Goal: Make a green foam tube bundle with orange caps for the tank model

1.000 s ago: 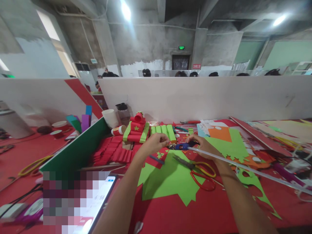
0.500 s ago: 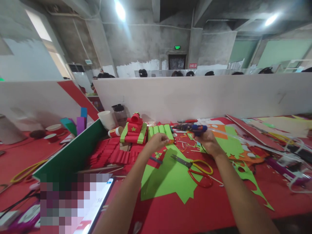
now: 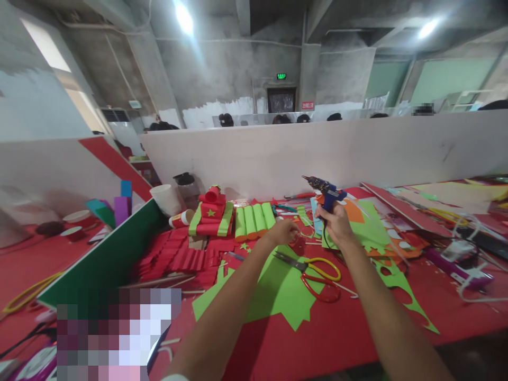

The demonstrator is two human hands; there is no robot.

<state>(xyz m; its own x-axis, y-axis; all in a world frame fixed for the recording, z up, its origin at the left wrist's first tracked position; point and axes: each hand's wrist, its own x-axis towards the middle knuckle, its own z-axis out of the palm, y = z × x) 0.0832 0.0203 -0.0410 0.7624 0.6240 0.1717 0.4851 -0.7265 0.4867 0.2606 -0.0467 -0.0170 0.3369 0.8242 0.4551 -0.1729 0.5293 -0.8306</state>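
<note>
Right hand (image 3: 337, 222): wrapped around the handle of the glue gun, fingers closed on it, raised over the right part of the worktop (image 3: 337, 338).
Glue gun (image 3: 328, 193): blue, in the right hand, held up off the worktop with its nozzle pointing left and slightly up; a black cord hangs below the handle.
Left hand (image 3: 283, 233): low over the middle of the worktop, well apart from the glue gun, fingers curled inward; cannot tell whether they pinch anything.
Green rolls (image 3: 259, 218): a row standing side by side, just beyond the left hand.
Red model (image 3: 212, 212): left of the rolls, green bands down its sides and a star on its front.
Pleated red paper (image 3: 194, 259): spread in front of the model.
Scissors (image 3: 304, 265): open, one yellow and one red handle, blades lying on the green sheet (image 3: 286, 296).
Orange paper (image 3: 353, 209): behind the right hand, among green scraps.
Green board (image 3: 107, 254): standing on edge at the left.
</note>
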